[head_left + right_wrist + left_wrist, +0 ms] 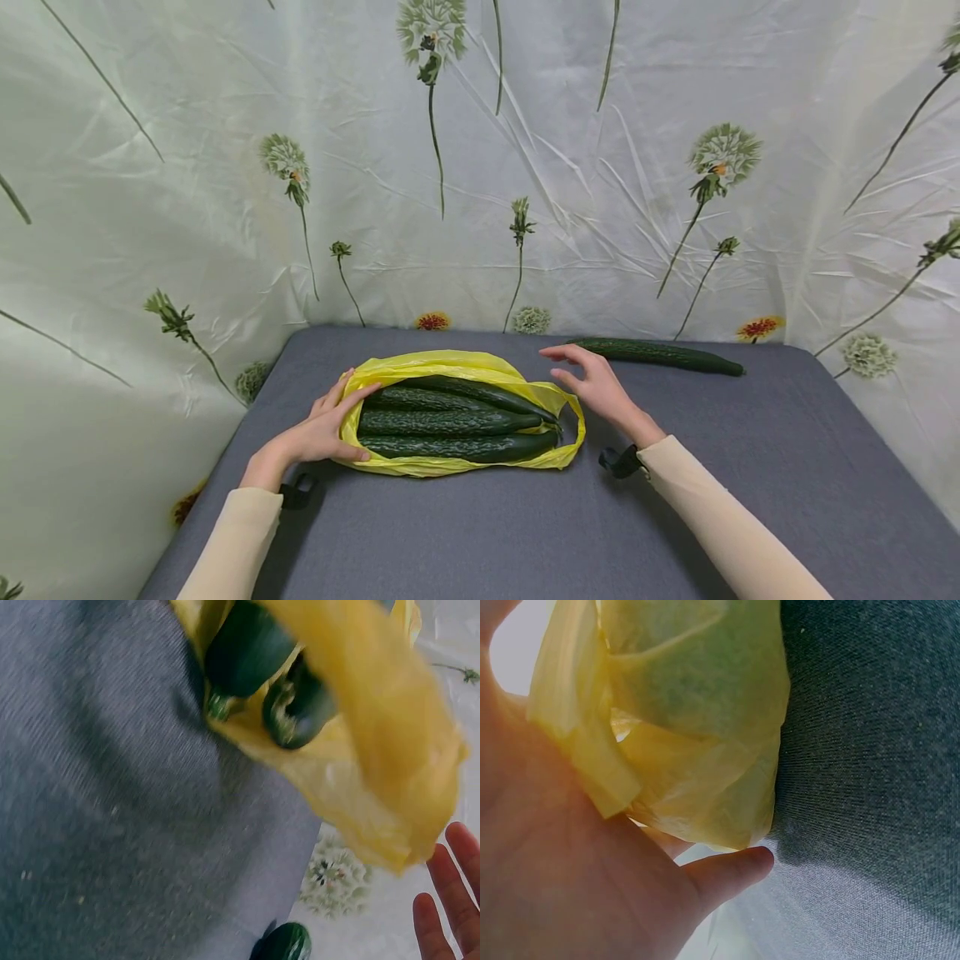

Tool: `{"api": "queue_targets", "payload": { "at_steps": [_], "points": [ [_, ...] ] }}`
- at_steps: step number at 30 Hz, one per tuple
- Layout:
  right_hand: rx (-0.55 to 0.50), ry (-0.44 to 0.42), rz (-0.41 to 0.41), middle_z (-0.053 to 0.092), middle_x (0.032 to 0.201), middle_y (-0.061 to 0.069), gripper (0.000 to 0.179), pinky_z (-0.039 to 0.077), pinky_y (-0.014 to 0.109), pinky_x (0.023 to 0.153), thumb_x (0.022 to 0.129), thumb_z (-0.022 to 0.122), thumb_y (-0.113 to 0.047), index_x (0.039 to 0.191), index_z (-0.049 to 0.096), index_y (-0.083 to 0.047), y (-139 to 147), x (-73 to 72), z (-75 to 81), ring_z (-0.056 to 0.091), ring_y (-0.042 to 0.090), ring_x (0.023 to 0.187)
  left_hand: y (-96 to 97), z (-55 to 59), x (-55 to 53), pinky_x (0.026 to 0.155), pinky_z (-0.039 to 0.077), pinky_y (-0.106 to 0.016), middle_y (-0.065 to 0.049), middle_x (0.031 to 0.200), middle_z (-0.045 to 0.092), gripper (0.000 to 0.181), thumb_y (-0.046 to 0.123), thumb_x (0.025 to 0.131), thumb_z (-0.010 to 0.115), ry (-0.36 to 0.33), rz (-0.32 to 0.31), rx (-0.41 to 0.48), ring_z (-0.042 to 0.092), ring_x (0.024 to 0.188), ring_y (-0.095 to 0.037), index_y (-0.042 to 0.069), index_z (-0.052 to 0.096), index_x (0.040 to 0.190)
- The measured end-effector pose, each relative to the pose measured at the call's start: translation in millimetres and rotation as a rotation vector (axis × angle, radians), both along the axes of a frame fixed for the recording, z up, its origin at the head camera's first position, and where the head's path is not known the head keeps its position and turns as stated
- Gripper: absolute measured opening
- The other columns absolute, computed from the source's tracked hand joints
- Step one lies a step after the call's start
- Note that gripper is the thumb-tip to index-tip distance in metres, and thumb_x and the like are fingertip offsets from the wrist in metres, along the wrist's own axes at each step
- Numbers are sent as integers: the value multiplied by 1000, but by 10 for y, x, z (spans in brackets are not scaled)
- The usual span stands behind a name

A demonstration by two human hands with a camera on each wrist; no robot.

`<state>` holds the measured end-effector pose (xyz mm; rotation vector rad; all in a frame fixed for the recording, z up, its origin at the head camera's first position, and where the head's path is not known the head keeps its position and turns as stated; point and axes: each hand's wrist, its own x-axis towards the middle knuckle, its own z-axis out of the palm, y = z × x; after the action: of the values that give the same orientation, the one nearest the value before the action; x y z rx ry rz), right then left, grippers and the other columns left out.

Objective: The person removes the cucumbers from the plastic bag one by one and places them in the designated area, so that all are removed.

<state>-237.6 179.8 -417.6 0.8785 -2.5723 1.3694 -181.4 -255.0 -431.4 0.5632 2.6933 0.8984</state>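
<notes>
Bag (442,467) against spread left hand (315,433); right hand (598,385) relaxed beside rim (540,389); gap to far table edge (360,337).

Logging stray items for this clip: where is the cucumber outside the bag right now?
In the head view, the loose cucumber lies near the far edge of the table, just beyond the right hand and right of the yellow bag.

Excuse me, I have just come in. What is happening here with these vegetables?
A person's left hand rests against the left end of an open yellow plastic bag on a grey surface. Several dark green cucumbers lie side by side inside it. The right hand is near the bag's other end, holding nothing. One more cucumber lies outside the bag, near the far edge.
</notes>
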Motion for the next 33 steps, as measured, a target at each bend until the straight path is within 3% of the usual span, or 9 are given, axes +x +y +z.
{"api": "queue_targets", "payload": {
  "at_steps": [33],
  "points": [
    [4,-38,140,59,125,9,34,42,48,95,95,60,-7,129,59,-6,-673,177,-3,55,27,112,-5,-21,-7,87,15,-81,-26,154,-9,97,39,75,80,15,-20,3,1,130,-63,13,26,152]
  ]
}}
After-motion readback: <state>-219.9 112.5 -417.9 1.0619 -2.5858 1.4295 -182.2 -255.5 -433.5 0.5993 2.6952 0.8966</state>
